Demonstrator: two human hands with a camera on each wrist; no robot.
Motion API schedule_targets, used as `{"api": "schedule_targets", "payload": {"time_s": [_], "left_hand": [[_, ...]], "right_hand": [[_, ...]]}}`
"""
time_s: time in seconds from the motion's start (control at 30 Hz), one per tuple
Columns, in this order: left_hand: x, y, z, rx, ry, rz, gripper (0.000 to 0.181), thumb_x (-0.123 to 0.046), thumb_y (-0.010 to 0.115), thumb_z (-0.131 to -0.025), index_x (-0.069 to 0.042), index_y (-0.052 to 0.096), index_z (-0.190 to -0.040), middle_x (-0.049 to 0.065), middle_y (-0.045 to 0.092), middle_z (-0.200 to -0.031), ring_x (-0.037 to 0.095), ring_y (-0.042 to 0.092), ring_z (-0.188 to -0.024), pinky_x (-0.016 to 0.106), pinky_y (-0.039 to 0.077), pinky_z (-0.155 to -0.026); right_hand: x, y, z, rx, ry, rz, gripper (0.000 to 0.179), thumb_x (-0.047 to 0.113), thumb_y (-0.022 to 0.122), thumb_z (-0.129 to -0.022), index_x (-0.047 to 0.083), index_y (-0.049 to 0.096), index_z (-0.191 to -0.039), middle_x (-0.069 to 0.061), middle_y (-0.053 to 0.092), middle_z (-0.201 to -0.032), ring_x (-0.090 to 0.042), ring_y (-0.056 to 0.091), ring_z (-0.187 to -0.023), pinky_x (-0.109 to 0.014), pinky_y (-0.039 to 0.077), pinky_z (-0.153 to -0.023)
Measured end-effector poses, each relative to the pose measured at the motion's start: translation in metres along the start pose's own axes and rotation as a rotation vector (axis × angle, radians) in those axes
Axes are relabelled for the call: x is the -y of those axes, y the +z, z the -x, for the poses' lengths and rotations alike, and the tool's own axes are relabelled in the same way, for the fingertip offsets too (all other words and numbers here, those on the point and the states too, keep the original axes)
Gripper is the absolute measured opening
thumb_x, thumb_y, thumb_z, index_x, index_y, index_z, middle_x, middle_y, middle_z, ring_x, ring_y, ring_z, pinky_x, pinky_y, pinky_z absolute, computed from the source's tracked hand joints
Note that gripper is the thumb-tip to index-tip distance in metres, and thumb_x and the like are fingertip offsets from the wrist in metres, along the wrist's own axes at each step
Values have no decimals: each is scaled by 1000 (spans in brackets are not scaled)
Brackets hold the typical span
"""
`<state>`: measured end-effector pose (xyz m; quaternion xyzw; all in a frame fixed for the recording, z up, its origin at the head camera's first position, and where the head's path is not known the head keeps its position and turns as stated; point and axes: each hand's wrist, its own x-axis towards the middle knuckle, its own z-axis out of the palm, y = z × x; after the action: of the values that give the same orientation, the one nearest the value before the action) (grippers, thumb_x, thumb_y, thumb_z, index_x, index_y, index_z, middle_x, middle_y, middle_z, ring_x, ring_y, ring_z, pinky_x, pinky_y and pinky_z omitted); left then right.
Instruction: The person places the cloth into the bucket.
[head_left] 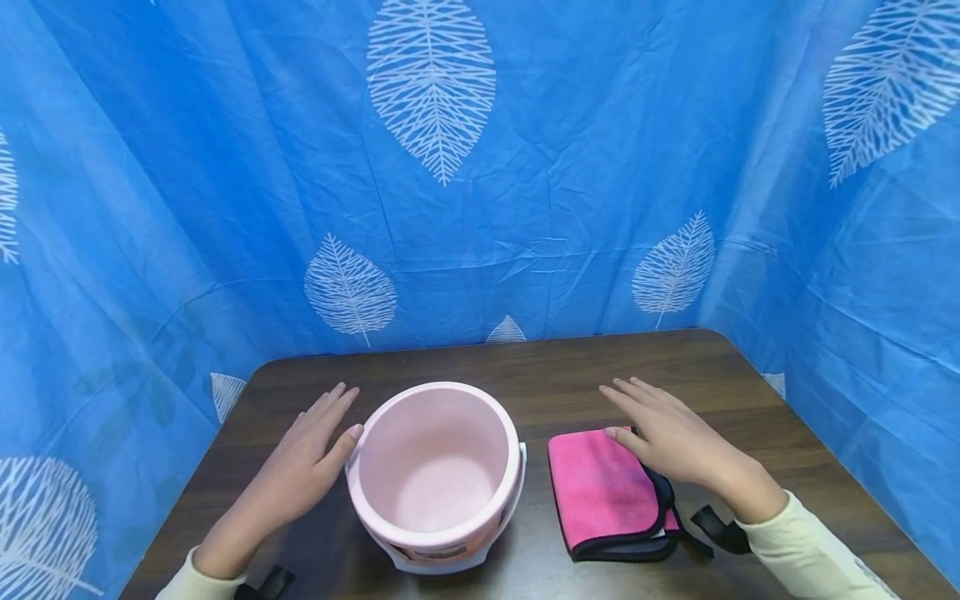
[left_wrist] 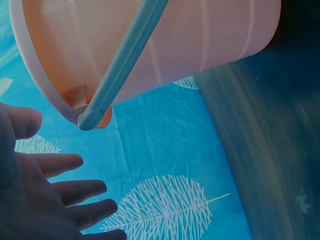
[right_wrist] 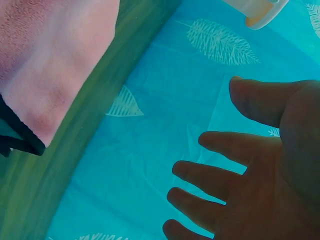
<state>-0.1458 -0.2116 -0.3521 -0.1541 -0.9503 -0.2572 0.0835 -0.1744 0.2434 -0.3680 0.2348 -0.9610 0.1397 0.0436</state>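
A pale pink bucket (head_left: 442,521) stands upright on the table with nothing inside, its light handle (left_wrist: 122,70) folded down along the side. Just left of its rim is my left hand (head_left: 300,467), fingers straight and spread, the thumb close to the rim in the head view. To the right of the bucket lies a folded pink cloth (head_left: 600,492) with black edging and a dark underside. Over its upper right corner my right hand (head_left: 675,437) hovers, fingers extended, holding nothing. The right wrist view shows part of the cloth (right_wrist: 60,65) apart from the fingers.
The dark wood-grain table (head_left: 555,375) is enclosed at the back and sides by a blue curtain (head_left: 525,208) with white leaf prints. A black strap (head_left: 720,529) sits near the right wrist and another black strap (head_left: 266,583) near the left.
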Motion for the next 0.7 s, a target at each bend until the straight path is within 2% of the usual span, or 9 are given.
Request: {"api": "schedule_targets", "payload": {"time_s": [0.17,0.4,0.7], "left_hand": [[-1,2,0,-8,11,8,58,-35,48,-107,2,42,-152,29,34,-158,51,24,-146,74,18,-112],[-1,5,3,-3,-11,18,59,-37,48,-107,0,41,-153,26,34,-159,49,25,-147,71,21,-113],[-4,8,4,-6,-10,26,59,-37,49,-107,0,42,-153,25,34,-159,48,25,-147,70,22,-113]], "right_hand": [[-1,4,2,11,4,-8,57,28,66,-100,2,51,-147,-27,45,-151,-50,36,-141,-67,29,-112],[-5,8,6,23,8,-30,58,31,66,-99,1,51,-147,-27,46,-151,-51,35,-141,-67,29,-112],[-8,8,9,24,19,-34,59,30,68,-98,0,51,-146,-27,46,-150,-51,36,-141,-67,30,-111]]}}
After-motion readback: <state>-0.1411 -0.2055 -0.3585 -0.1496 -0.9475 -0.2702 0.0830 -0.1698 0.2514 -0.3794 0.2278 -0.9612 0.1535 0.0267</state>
